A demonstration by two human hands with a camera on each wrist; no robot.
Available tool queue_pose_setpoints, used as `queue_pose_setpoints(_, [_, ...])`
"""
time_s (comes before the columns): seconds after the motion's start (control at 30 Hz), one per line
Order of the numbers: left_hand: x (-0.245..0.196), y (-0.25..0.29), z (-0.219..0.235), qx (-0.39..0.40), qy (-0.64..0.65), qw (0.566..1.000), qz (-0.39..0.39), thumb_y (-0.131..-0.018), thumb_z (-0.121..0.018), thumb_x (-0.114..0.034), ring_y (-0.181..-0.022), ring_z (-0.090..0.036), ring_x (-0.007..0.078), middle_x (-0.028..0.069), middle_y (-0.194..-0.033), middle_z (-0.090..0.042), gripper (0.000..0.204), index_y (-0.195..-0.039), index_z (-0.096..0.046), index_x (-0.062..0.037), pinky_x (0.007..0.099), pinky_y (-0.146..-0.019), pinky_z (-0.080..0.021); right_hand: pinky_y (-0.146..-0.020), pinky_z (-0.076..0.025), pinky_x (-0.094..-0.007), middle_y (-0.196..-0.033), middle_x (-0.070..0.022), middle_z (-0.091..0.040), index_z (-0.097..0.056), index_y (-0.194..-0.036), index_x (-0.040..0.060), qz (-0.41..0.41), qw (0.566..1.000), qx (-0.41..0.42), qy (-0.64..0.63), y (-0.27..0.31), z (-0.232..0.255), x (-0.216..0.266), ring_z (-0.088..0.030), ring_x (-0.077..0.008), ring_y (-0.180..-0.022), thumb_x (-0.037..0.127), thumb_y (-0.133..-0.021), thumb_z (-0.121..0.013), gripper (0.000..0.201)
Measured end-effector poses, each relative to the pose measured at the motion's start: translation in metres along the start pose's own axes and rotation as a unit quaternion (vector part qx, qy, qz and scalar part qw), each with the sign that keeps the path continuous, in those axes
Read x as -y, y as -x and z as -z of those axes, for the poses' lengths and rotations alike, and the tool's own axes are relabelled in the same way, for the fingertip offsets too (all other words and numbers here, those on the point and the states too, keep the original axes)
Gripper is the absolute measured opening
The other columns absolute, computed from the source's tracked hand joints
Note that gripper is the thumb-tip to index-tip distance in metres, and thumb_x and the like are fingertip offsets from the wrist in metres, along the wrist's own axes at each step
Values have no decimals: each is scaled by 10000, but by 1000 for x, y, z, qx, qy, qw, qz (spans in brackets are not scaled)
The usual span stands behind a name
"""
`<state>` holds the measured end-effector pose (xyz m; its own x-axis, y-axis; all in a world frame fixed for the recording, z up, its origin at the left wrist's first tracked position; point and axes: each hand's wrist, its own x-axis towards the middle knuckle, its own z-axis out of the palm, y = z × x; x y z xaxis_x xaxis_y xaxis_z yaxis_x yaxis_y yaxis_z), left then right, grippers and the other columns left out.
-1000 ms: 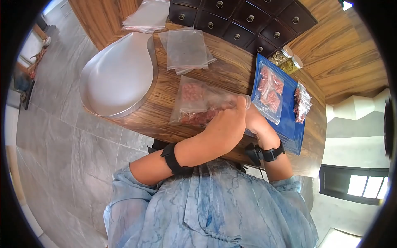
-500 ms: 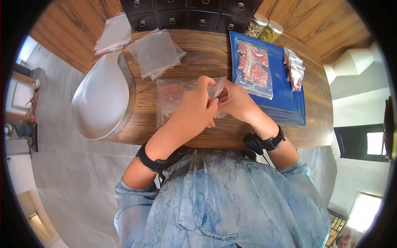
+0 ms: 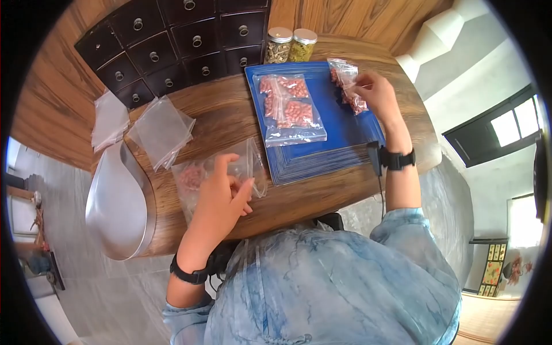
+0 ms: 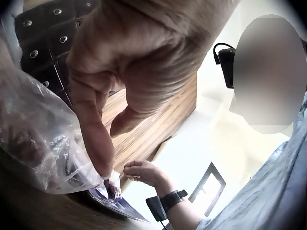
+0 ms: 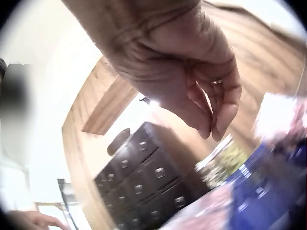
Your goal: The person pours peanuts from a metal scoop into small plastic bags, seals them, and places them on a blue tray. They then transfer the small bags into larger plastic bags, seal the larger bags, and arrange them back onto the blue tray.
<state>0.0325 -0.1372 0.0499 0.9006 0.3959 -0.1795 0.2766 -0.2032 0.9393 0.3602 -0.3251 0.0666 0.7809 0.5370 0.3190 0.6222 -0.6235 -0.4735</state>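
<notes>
My left hand (image 3: 217, 195) is above a clear zip bag (image 3: 253, 164) with a packet of pink pieces inside, its fingers spread and loosely bent. In the left wrist view that hand (image 4: 139, 62) is beside the crumpled bag (image 4: 38, 136); whether a fingertip touches it I cannot tell. Over a row of small pink packets (image 3: 344, 73) at the blue tray's right side is my right hand (image 3: 380, 100). The right wrist view shows this hand (image 5: 177, 62) with thumb and finger tips close together and nothing visible between them.
On the blue tray (image 3: 339, 146) lies a larger bag (image 3: 293, 112) of pink packets. Two jars (image 3: 278, 46) stand behind it. Stacks of empty bags (image 3: 163, 129) and a drop-shaped metal tray (image 3: 118, 207) are at the left, below a dark drawer cabinet (image 3: 195, 43).
My hands were together at the clear bag; the right one has let go and moved right to the small packets. The left remains by the bag, its fingers more spread. The head view has turned right.
</notes>
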Motion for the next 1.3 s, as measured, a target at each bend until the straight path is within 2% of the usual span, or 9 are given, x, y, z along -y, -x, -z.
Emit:
queue_pose_setpoints(0.2, [-4,1,-3,2,-42,999,-32,-897,-572,-78,-561,-619,145,107,-697,-614,398,-1240,-384,-5,235,-486,-489,-806,-497,-330,-998,-154,-656,-595,-1073,1,-81,995,30,-52,-28,-9,-79,-641,-230,-916,137,-657,-774,473])
queue_pose_setpoints(0.5, [-22,5,3,43,39,998,9,-930,-547,-156,-606,-660,199,130,-734,-638,319,-1181,-433,5,264,-544,-523,-568,-476,-260,-632,-47,-609,-578,-775,-20,-44,990,70,-112,-8,-3,-39,-573,-125,-578,13,-774,-699,125])
queue_pose_setpoints(0.67, [-29,-7,8,195,309,926,102,-978,-467,-318,-783,-672,261,173,-915,-633,382,-1229,-441,-31,312,-629,-561,-520,-479,-229,-732,-73,-630,-592,-798,-22,130,948,14,-289,45,18,67,-617,-115,-604,-23,-830,-633,51])
queue_pose_setpoints(0.83, [-47,-23,-6,314,524,772,176,-993,-423,-345,-975,-629,248,138,-1059,-618,436,-1306,-400,-41,340,-743,-554,-715,-480,-322,-884,-16,-621,-630,-821,100,456,882,-25,-119,96,6,125,-583,-208,-816,131,-662,-605,163])
queue_pose_setpoints(1.0, [-19,-23,-11,128,456,877,78,-997,-437,-287,-857,-595,115,37,-961,-602,348,-1266,-424,-66,277,-726,-528,-728,-482,-327,-959,-36,-584,-598,-824,63,474,866,43,-155,119,1,131,-560,-229,-855,98,-672,-621,158])
queue_pose_setpoints(1.13, [-17,-19,-12,70,394,916,16,-990,-466,-234,-762,-562,60,1,-871,-561,254,-1184,-466,-71,220,-665,-499,-794,-480,-328,-1086,-65,-559,-583,-946,32,374,882,162,-237,116,4,129,-547,-236,-977,-5,-818,-545,138])
queue_pose_setpoints(1.17, [-19,-19,-14,54,367,929,13,-986,-474,-224,-739,-561,63,3,-870,-561,241,-1166,-474,-63,212,-642,-491,-820,-473,-323,-1123,-70,-548,-554,-1020,32,246,871,207,-372,118,-1,126,-538,-224,-1008,8,-842,-536,180])
queue_pose_setpoints(1.23, [-22,-19,-17,13,313,950,12,-979,-491,-205,-693,-561,67,6,-869,-559,217,-1129,-489,-48,198,-595,-475,-872,-458,-312,-1196,-80,-528,-497,-1169,32,-37,752,285,-593,123,-17,124,-520,-202,-1068,34,-891,-517,278])
queue_pose_setpoints(1.3, [-21,-24,-26,-52,212,974,-56,-973,-509,-239,-632,-528,33,-16,-833,-574,202,-1065,-531,-60,183,-497,-425,-903,-458,-322,-1249,-105,-487,-330,-1339,23,-74,704,351,-613,127,-21,127,-472,-166,-1152,110,-951,-498,432])
